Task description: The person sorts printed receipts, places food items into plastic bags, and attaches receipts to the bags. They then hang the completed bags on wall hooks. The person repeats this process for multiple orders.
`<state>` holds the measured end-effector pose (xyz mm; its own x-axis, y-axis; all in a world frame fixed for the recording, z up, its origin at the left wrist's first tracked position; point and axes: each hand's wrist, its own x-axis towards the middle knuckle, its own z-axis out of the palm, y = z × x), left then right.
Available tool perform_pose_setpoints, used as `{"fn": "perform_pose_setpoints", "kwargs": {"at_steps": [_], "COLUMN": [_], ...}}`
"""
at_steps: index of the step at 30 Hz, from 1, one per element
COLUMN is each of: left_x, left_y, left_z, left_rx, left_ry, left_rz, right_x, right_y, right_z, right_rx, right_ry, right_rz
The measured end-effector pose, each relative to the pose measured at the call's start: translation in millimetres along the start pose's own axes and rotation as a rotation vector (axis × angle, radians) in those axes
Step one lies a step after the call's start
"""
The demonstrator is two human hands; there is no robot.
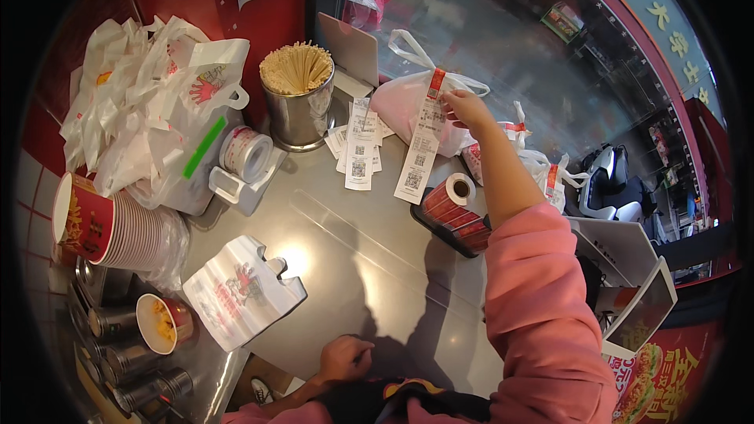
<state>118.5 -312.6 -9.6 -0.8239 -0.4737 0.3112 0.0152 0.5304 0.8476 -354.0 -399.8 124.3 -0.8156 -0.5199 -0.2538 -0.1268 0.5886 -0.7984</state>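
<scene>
My right hand [462,109] reaches to a tied plastic bag [400,100] at the counter's far edge; its fingers touch the top of a long printed receipt [421,153] by a red sticker [435,83] on the bag's knot. Whether the fingers grip the paper is unclear. My left hand [346,358] rests low at the counter's near edge with fingers curled, and nothing shows in it. A roll of red stickers [450,197] sits in a black holder below the receipt. More receipts [359,147] lie to the left of the bag.
Wooden chopsticks [296,68] fill a metal canister [300,115]. Piled plastic bags [153,106], a tape roll [250,153] and stacked paper buckets [126,229] stand left. A folded plastic bag [238,294] lies on the steel counter [330,247]. Tied bags [548,174] and a white-framed device [642,306] are right.
</scene>
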Motion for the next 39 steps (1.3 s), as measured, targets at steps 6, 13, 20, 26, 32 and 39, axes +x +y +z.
{"fn": "perform_pose_setpoints", "kwargs": {"at_steps": [6,13,20,26,32,39], "left_x": [-1,0,-2,-3,-3,-3], "left_y": [0,6,8,7,5,3], "left_z": [0,2,5,4,6,6], "left_rx": [-0.001,-0.021,0.018,0.007,-0.011,-0.03], "left_ry": [0.007,0.052,0.048,0.05,0.063,0.067], "left_rz": [-0.007,-0.028,-0.035,-0.01,-0.025,-0.021], "right_x": [-85,-296,-317,-305,-322,-325], "right_y": [-27,72,178,205,208,198], "right_z": [-56,-40,81,88,85,73], "right_rx": [0.347,0.19,-0.505,-0.424,-0.488,-0.427], "right_ry": [-0.024,-0.623,0.179,0.33,0.257,0.29], "right_rz": [-0.299,-0.228,-0.433,-0.558,-0.61,-0.548]}}
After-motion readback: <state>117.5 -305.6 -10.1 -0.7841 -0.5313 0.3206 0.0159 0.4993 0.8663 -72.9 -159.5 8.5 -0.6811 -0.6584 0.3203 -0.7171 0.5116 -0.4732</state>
